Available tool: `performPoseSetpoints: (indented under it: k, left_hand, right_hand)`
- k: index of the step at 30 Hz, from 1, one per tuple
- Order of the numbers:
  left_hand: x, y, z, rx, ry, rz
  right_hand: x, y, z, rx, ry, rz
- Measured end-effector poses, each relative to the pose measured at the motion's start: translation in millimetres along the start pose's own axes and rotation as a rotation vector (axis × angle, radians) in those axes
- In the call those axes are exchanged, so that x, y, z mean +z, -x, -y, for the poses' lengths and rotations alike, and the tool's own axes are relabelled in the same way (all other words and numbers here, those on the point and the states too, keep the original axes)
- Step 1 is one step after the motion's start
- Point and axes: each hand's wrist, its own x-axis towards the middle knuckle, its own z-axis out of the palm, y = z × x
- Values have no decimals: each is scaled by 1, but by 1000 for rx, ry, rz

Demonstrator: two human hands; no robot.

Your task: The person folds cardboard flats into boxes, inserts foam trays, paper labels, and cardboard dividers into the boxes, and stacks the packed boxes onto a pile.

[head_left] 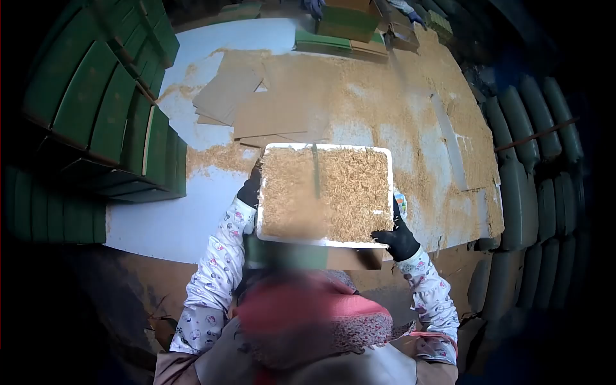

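Observation:
A white-rimmed tray (389,168) full of loose tan shreds (356,186) is level in front of my body, and both hands hold it. My left hand (251,187), in a black glove, grips the tray's left side; its fingers are mostly hidden by the rim. My right hand (400,239), also black-gloved, is closed on the lower right corner, with fingers lying over the rim. Just below the tray's near edge shows part of a green and brown box (292,255). A blurred smear covers the middle of the view.
Stacked green boxes (112,106) rise at the left. Flat cardboard sheets (224,90) and scattered shreds lie on the white table (144,224). An open carton (346,22) stands at the far side, where another person's gloved hand (314,6) shows. Dark stuffed sacks (518,199) line the right.

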Motion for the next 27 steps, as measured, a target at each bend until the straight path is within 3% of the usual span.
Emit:
performPoseSetpoints:
  k: [4,6,9,10,11,13,15,17,18,21,22,23,25,26,27]
  left_hand:
    - [9,12,0,274,-687,-55]
    - [23,22,-16,384,-1048,-100]
    - [31,27,-39,278,-967,-2]
    - [24,22,-36,344,-968,-44]
    - [20,15,-40,274,-777,-99]
    - [8,-11,-53,133,-392,-197]
    - [-16,-61,-46,259,-553,-228]
    - [-46,-117,-30,214,-770,-263]
    - [-72,-154,-9,208,-928,-275]
    - [-82,-213,-13,187,-1433,-205]
    - [-94,-228,-7,259,-1433,-156]
    - [-117,-253,0,390,-1902,-23]
    - [-72,-253,-52,-121,-1811,-120]
    - [-92,-271,-51,-154,-1904,-94]
    - [-123,-287,-41,-136,-2053,-111]
  right_hand:
    - [-3,-12,-64,145,248,0]
    - [-3,-23,-75,326,411,11]
    - [13,-29,-56,217,613,-45]
    - [22,-29,-25,259,701,-80]
    - [29,-26,-23,109,859,-161]
    - [40,-35,-17,289,1065,-106]
    - [44,-49,-7,422,1248,19]
    - [38,-67,-42,452,1325,117]
    - [45,-75,-64,466,1539,191]
    - [51,-83,-27,280,1296,144]
    - [47,-78,-9,255,1210,103]
    - [39,-67,5,249,1128,54]
    - [16,-54,32,-78,856,-430]
    - [2,-51,28,-118,724,-707]
    - [-14,-48,24,-22,651,-872]
